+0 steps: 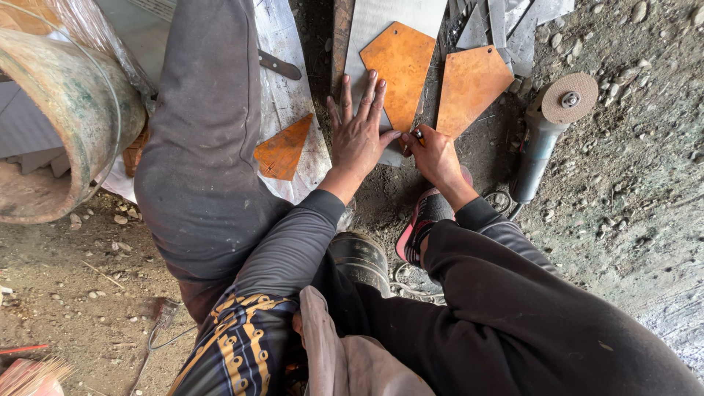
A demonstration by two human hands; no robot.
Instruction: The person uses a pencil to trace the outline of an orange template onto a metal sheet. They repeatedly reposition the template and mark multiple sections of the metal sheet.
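Observation:
My left hand (358, 125) lies flat, fingers spread, on a grey metal sheet (370, 29) and on the lower edge of a rusty orange, kite-shaped plate (397, 62) that rests on it. My right hand (433, 152) is closed on a small marker or scribing tool (418, 134) with its tip at the plate's bottom corner. A second rusty plate (471, 86) of similar shape lies just right of it on the ground.
An angle grinder (546, 121) with a round disc lies to the right on gravelly ground. A smaller triangular rusty piece (284, 149) sits on a pale sheet at left. A large green drum (59, 121) lies at far left. Metal offcuts (506, 22) are piled at the top.

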